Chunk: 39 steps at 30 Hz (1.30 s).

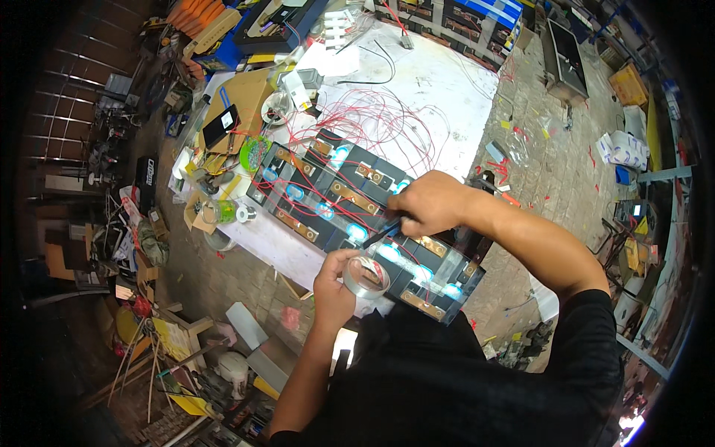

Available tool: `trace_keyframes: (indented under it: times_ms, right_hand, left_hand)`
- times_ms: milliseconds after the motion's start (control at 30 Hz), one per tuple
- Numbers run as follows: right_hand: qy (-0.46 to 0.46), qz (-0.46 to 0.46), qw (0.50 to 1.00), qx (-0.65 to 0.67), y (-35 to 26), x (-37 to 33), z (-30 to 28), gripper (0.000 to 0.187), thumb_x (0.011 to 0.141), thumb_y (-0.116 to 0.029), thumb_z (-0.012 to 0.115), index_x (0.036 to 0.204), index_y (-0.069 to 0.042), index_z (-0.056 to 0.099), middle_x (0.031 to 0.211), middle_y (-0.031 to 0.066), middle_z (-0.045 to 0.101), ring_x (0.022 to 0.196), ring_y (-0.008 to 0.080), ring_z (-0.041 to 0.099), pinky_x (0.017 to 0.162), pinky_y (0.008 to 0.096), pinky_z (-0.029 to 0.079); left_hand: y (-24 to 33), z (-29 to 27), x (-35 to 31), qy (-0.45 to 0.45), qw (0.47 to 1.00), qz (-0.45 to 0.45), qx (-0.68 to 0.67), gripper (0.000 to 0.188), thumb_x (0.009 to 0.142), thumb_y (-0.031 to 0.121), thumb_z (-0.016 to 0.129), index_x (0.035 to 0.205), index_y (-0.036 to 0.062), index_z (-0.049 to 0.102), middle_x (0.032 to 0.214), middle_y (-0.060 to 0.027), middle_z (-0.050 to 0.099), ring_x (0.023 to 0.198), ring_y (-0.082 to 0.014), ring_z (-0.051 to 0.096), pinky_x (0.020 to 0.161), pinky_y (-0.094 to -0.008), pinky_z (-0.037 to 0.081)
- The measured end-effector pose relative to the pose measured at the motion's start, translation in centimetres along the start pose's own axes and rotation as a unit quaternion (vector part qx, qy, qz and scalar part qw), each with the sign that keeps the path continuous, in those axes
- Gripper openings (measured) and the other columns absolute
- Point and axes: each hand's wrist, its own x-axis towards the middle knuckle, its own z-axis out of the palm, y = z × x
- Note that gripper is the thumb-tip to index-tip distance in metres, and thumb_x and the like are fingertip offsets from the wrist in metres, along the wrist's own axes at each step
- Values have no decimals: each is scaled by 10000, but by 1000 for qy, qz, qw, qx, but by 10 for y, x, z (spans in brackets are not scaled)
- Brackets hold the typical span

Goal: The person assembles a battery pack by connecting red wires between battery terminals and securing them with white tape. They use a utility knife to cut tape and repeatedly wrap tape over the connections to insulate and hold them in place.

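Note:
A battery pack (356,195) with dark cells, copper busbars and white-blue round spots lies across the table in front of me. My left hand (335,290) grips a roll of clear tape (366,279) at the pack's near edge. Over the pack's middle, my right hand (432,203) is closed on a slim black tool (383,234); its exact kind does not show. The tool slants down toward the tape roll. Thin red wires (372,119) run over the pack's left part and coil loosely behind it.
White sheeting (462,112) covers the table. A phone (220,125), a green roll (255,153) and a clear jar (220,211) stand at the left. Farther back are a tool tray (277,26) and another battery pack (477,26). Cluttered floor surrounds the table.

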Motion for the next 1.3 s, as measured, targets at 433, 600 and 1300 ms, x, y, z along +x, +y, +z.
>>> trace_keyframes:
  times_ms: [433, 600, 1300]
  right_hand:
    - [-54, 16, 997, -45, -12, 10, 2, 387, 855, -410, 671, 1109, -156, 814, 892, 174, 775, 869, 402, 753, 775, 521, 598]
    - [-59, 13, 997, -45, -9, 5, 3, 365, 854, -411, 670, 1074, -159, 816, 893, 148, 779, 873, 393, 752, 771, 512, 597]
    - [255, 484, 702, 457, 230, -17, 150, 302, 945, -250, 754, 1040, 37, 747, 836, 116, 734, 745, 221, 717, 637, 416, 570]
  left_hand:
    - [-18, -9, 30, 76, 997, -24, 17, 338, 1118, 293, 638, 1250, -18, 648, 991, -78, 738, 882, -124, 701, 816, -280, 563]
    - [-18, -3, 38, 113, 991, -17, 62, 320, 1099, 269, 666, 1237, -20, 651, 1026, -108, 738, 894, -154, 712, 806, -305, 586]
    - [2, -45, -36, 168, 979, -77, 86, 251, 1031, 254, 770, 1161, 43, 732, 828, -26, 696, 698, -97, 650, 641, -276, 512]
